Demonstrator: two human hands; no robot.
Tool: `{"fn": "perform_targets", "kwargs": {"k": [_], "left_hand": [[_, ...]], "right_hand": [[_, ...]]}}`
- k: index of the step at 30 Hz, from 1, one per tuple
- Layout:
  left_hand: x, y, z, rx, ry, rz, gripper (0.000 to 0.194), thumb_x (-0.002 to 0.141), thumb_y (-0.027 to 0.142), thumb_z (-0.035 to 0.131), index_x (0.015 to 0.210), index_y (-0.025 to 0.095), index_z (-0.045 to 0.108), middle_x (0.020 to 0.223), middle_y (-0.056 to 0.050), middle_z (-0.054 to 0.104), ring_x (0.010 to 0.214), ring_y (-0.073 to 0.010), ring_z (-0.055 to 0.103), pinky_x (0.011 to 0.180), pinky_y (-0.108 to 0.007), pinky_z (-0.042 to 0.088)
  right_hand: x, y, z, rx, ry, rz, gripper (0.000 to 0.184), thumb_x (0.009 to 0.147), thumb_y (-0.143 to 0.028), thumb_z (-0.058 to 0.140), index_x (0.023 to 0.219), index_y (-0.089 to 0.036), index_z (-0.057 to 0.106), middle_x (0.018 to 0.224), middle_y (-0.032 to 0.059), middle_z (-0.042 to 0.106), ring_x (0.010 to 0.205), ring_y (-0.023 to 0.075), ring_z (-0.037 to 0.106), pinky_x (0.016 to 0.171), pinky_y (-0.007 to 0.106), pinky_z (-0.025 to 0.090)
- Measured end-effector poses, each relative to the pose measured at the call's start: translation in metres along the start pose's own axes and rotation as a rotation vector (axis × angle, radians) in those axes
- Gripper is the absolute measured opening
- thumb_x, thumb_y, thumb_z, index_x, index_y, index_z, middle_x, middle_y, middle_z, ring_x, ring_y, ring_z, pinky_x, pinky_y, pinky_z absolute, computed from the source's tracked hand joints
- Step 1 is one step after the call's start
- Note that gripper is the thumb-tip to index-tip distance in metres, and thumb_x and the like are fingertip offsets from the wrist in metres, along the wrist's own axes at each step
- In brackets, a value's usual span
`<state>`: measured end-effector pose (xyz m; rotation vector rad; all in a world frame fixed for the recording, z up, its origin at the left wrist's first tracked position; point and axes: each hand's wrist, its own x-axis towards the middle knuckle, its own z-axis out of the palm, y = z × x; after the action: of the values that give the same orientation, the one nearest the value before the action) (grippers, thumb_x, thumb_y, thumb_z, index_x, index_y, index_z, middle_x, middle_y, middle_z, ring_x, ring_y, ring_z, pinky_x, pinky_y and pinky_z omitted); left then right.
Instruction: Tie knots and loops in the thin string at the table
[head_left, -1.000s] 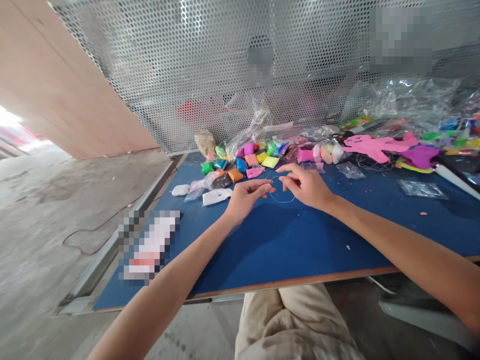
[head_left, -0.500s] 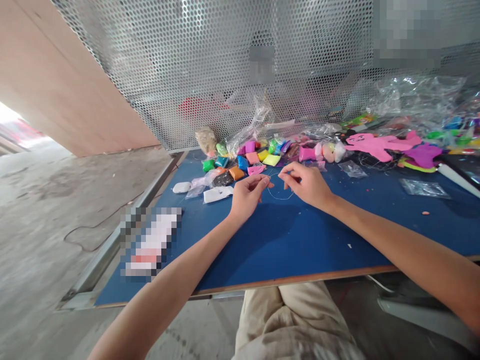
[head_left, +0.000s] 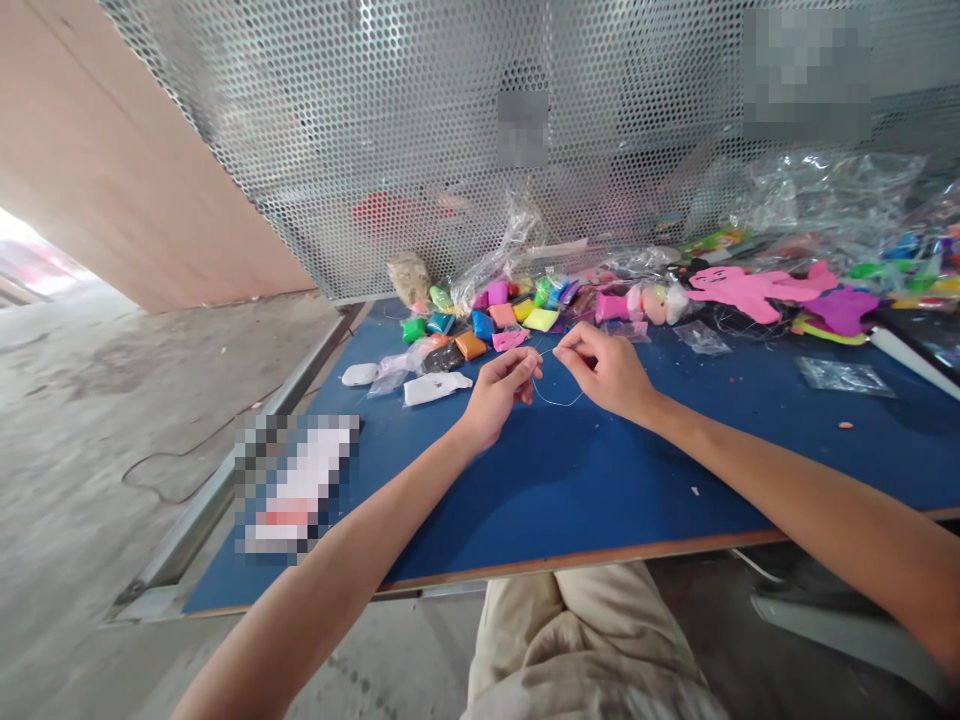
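Observation:
A thin pale strand [head_left: 559,403], like thread or fine wire, hangs in a loop between my two hands above the blue table. My left hand [head_left: 501,392] pinches it between thumb and forefinger. My right hand [head_left: 606,368] is closed in a pinch on another part of the strand, its fingertips a short gap from the left ones. Just beyond the hands lie a pink piece [head_left: 510,340], an orange packet [head_left: 471,346] and a yellow packet [head_left: 541,319]. A white packet [head_left: 437,388] is close to the left wrist. The strand's ends are too fine to make out.
A perforated metal screen [head_left: 420,120] rises behind the blue table [head_left: 570,500]. Along it lie several coloured packets, clear plastic bags [head_left: 832,195] and a pink figure-shaped cutout [head_left: 750,287]. A small clear bag [head_left: 844,376] lies at right, a white oval object [head_left: 361,374] at left.
My right fingertips have moved slightly left, closer to the left ones. The loop of strand hangs a little differently, and both hands keep their pinch.

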<state>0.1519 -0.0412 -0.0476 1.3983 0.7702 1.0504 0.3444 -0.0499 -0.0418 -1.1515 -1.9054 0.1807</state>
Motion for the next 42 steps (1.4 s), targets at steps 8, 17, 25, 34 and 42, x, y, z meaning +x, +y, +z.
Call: {"fn": "perform_targets", "kwargs": {"k": [8,17,25,34,42], "left_hand": [[-0.001,0.004,-0.003,-0.097,-0.034,-0.12,0.025,0.086,0.041,0.068,0.092,0.017,0.065,0.085,0.0,0.052,0.06,-0.0056,0.046,0.061,-0.022,0.042],[-0.001,0.003,-0.004,-0.107,-0.013,-0.148,0.028,0.083,0.04,0.071,0.097,0.016,0.07,0.081,0.0,0.053,0.056,-0.0042,0.038,0.057,-0.021,0.037],[-0.004,0.012,-0.007,-0.265,-0.117,-0.249,0.021,0.079,0.031,0.074,0.092,0.016,0.068,0.081,0.0,0.053,0.061,-0.006,0.044,0.062,-0.021,0.041],[-0.007,0.019,-0.007,-0.283,-0.137,-0.274,0.019,0.078,0.03,0.075,0.088,0.016,0.066,0.08,0.001,0.05,0.063,-0.0068,0.045,0.062,-0.021,0.042],[-0.008,0.024,-0.006,-0.39,-0.222,-0.309,0.017,0.082,0.029,0.071,0.091,0.017,0.064,0.075,0.002,0.044,0.064,-0.008,0.045,0.067,-0.022,0.045]], "right_hand": [[-0.001,0.005,0.0,-0.03,0.024,-0.088,0.018,0.097,-0.034,0.051,0.088,-0.02,0.059,0.058,-0.0034,0.061,0.05,0.0115,0.051,0.055,0.026,0.032],[-0.002,0.012,0.004,-0.093,0.042,-0.147,0.016,0.097,-0.031,0.052,0.09,-0.02,0.061,0.059,-0.0034,0.063,0.051,0.0114,0.054,0.056,0.026,0.034],[-0.003,0.012,0.002,-0.066,0.039,-0.165,0.014,0.096,-0.03,0.053,0.091,-0.02,0.062,0.061,-0.0033,0.063,0.052,0.0114,0.054,0.056,0.026,0.034],[-0.004,0.014,0.001,-0.115,0.065,-0.249,0.016,0.097,-0.03,0.053,0.089,-0.022,0.065,0.061,-0.0024,0.062,0.054,0.0125,0.053,0.058,0.027,0.036],[-0.002,0.007,-0.005,-0.131,0.128,-0.336,0.016,0.095,-0.028,0.054,0.085,-0.022,0.065,0.062,-0.0021,0.064,0.055,0.0132,0.052,0.064,0.029,0.038]]}}
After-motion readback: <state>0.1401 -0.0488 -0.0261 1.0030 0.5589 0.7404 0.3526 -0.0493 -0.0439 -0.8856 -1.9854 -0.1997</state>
